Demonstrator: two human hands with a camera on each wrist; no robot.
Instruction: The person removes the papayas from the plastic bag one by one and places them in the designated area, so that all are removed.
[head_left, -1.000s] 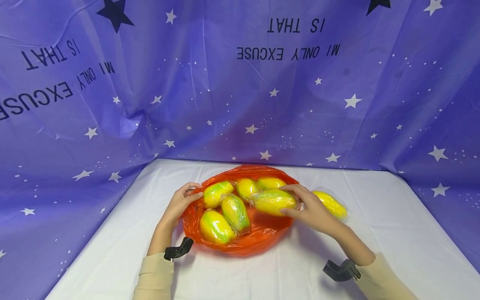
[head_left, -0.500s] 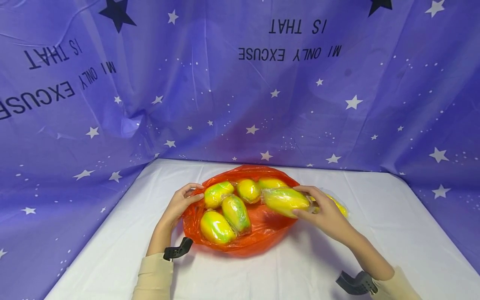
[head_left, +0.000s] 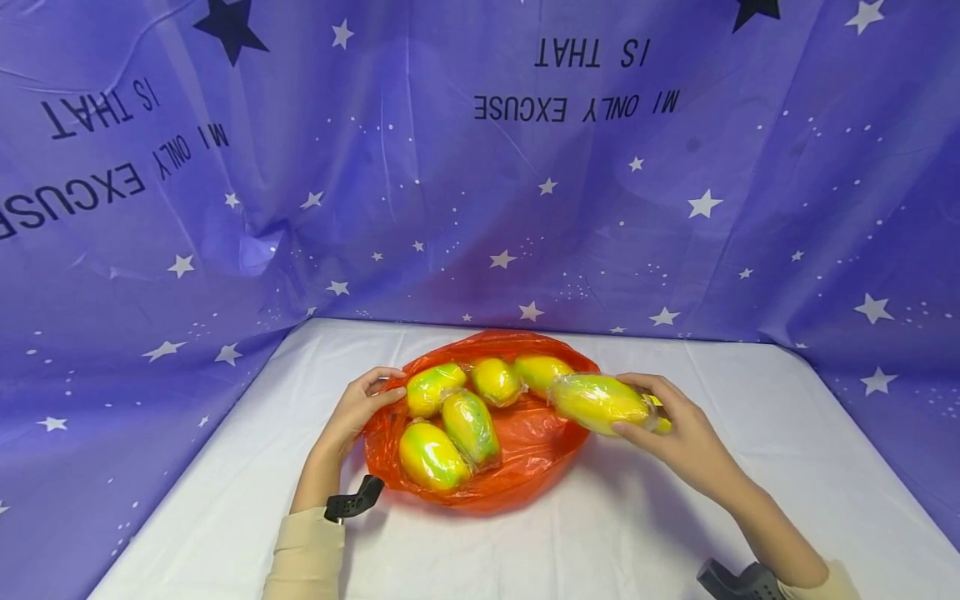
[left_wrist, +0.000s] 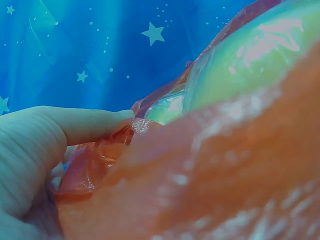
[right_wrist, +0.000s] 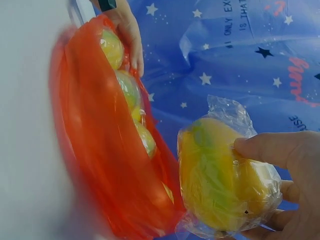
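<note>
A red plastic bag (head_left: 525,479) lies wide open on the table, with several yellow-green mangoes in clear wrap, such as this mango (head_left: 435,454), inside. My left hand (head_left: 366,408) pinches the bag's left rim between thumb and fingers; the left wrist view shows the thumb on the crumpled red film (left_wrist: 107,155). In my right hand (head_left: 690,433) is another wrapped mango (head_left: 600,402), gripped by its right end above the bag's right rim. The right wrist view shows this held mango (right_wrist: 210,175) apart from the table, its clear wrap sticking out at the top.
Behind my right hand, a yellow wrapped fruit (head_left: 663,425) on the table is mostly hidden. A white cloth covers the table (head_left: 780,433). A purple star-printed curtain (head_left: 450,208) rises along the table's back and sides.
My right hand has moved right with the held mango, from over the bag's inside to its right rim, now covering most of the fruit outside. The left hand stays at the rim.
</note>
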